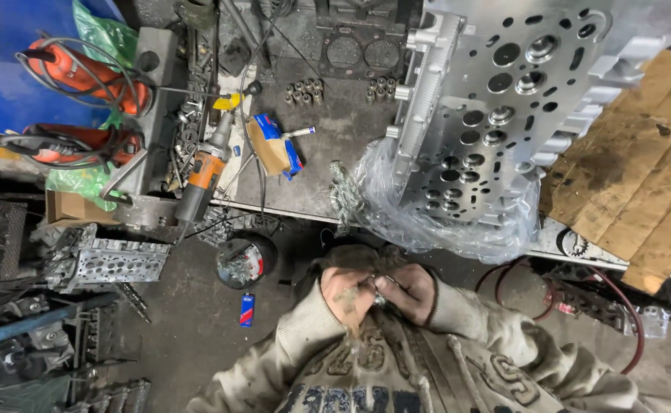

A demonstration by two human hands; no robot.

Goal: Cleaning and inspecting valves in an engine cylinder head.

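Note:
My left hand and my right hand are pressed together close to my chest, below the workbench edge. Their fingers close around a small shiny metal part between them; its shape is mostly hidden. Both hands are grimy, in dirty knit sleeves. Just above them a large aluminium cylinder head lies on the bench, partly in clear plastic wrap.
On the grey workbench lie an orange-grey power tool, a blue-and-brown carton, rows of small metal cylinders and cardboard. Another cylinder head, a round tin and a blue lighter lie below on the floor.

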